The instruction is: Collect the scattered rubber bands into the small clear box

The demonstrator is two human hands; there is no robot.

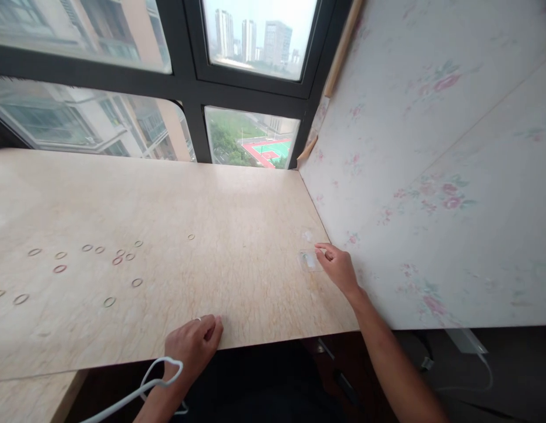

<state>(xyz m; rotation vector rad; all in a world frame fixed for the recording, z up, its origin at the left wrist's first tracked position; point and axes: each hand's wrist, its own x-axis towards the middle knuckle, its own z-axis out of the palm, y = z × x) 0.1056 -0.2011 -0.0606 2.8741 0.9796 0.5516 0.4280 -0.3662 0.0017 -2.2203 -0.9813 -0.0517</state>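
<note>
Several thin rings (pixel 137 282) lie scattered over the left part of the pale marble-look sill (pixel 238 258), some reddish and some yellowish or grey. A lone ring (pixel 191 237) sits farther right. My right hand (pixel 338 267) is beside the wall, its fingers curled and its thumb and index fingertips at the right edge of a small clear plastic box (pixel 309 261). The box's contents are too faint to name. At the sill's front edge, my left hand (pixel 194 345) rests closed, with no object showing in it and a band on one finger.
A flower-patterned wall (pixel 431 176) bounds the sill on the right. Dark window frames (pixel 250 88) stand along the back. A white cable (pixel 127 398) loops over my left wrist. Below the wall, a white device (pixel 467 341) with a cord lies in shadow.
</note>
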